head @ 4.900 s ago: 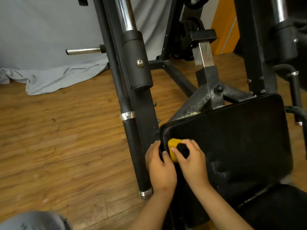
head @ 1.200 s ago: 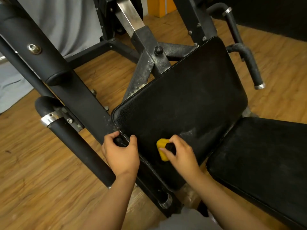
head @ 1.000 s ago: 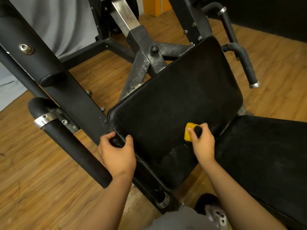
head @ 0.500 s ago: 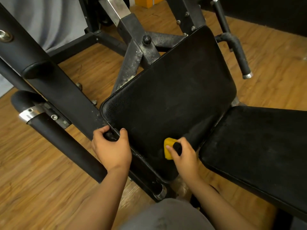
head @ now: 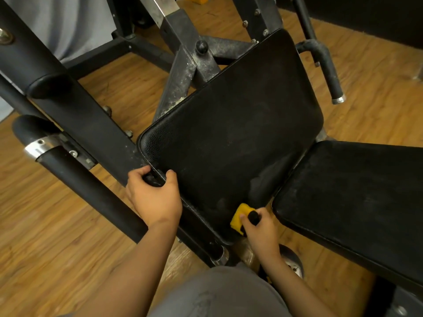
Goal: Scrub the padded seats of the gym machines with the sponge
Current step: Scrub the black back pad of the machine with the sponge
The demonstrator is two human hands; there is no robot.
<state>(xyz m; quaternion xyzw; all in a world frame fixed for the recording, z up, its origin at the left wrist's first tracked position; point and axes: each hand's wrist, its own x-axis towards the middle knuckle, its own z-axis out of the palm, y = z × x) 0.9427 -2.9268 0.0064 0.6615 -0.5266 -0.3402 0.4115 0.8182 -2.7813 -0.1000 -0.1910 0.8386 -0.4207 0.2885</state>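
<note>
Pads: two black ones, the back pad [head: 231,138] and the seat pad [head: 357,197].
Sponge [head: 240,217]: one, yellow, pressed on the back pad's lower corner.
Right hand [head: 261,232]: closed around the sponge.
Left hand [head: 153,195]: clamped on the back pad's left edge.

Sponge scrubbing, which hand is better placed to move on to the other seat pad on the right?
The right hand. It already grips the sponge at the near corner of the back pad, right beside the seat pad. The left hand grips the back pad's far edge, away from it.
</note>
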